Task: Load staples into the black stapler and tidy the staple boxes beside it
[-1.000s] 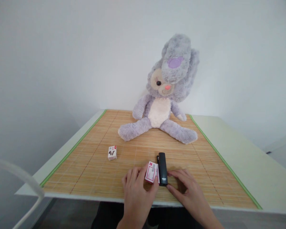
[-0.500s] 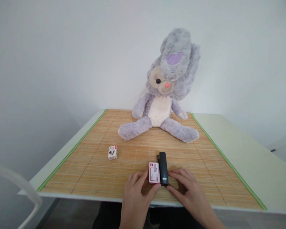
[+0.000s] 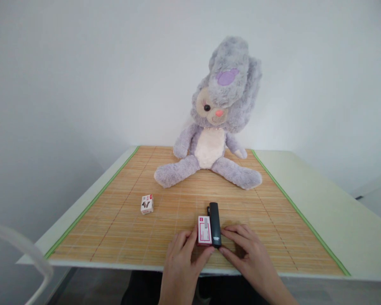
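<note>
A pink-and-white box (image 3: 204, 231) lies close against the left side of a black stapler (image 3: 215, 224) near the mat's front edge. My left hand (image 3: 181, 259) holds the box, index finger along its left side and thumb at its near end. My right hand (image 3: 246, 252) has its fingers against the stapler's right side and its thumb at the near end. Farther left, a small white box (image 3: 147, 204) with a dark picture on it stands apart from both hands.
A grey plush rabbit (image 3: 209, 148) sits at the back of the table, leaning by the wall, legs spread. Beneath everything is a bamboo mat (image 3: 120, 220) with green edging. A pale curved tube (image 3: 25, 245) crosses the lower left.
The whole view has shifted slightly, so things appear a little farther left. Both hands stay at the pink-and-white box and stapler, which remain side by side.
</note>
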### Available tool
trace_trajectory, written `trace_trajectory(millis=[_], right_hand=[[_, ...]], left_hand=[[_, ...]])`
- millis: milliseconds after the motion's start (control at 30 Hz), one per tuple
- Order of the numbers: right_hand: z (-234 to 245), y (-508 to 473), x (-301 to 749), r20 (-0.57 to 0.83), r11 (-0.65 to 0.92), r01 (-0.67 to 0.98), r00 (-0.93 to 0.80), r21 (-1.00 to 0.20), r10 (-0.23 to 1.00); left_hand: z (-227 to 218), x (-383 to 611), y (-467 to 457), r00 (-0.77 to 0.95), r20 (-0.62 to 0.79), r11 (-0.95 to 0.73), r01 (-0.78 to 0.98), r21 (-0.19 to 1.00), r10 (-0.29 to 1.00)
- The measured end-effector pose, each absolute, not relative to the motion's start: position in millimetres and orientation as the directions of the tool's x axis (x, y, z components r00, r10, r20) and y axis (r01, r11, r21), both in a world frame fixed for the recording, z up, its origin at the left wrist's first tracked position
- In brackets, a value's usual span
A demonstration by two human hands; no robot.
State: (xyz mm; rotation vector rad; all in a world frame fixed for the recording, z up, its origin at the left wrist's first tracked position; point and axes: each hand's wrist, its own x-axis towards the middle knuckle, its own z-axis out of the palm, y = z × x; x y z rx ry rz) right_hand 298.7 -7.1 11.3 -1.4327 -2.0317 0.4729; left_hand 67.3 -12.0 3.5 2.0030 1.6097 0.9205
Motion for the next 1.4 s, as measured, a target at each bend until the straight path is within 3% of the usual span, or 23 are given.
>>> trace_trajectory(millis=[167, 333, 433, 600, 833, 1033, 1400], right_hand=[[14, -7, 298, 0.23, 0.311, 0.723, -0.213, -0.617, 0.95], [18, -5, 298, 0.196, 0.282, 0.727, -0.203, -0.626, 0.959], [20, -3, 296, 0.188, 0.283, 0.725, -0.212, -0.628, 0.959], [17, 1, 285, 0.157, 0.223, 0.757, -0.159, -0.614, 0.975], [14, 6, 264, 0.1, 0.154, 0.789, -0.117, -0.595, 0.988], [21, 7, 254, 0.086, 0.103, 0.801, -0.064, -0.59, 0.994], [24, 9, 253, 0.082, 0.125, 0.802, -0.095, -0.584, 0.992]], left_hand=[[17, 38, 3, -0.009, 0.259, -0.187, 0.668, 0.72, 0.966], [37, -32, 51, -0.362, 0.349, -0.009, 0.683, 0.73, 0.864], [41, -70, 79, -0.466, 0.207, 0.156, 0.627, 0.763, 0.86], [35, -86, 101, -0.368, 0.055, 0.179, 0.571, 0.801, 0.928], [25, -30, 105, -0.175, -0.084, 0.149, 0.405, 0.902, 0.981], [16, 27, 109, 0.018, -0.092, 0.082, 0.304, 0.949, 0.996], [16, 62, 100, 0.1, -0.029, -0.001, 0.286, 0.958, 0.995]])
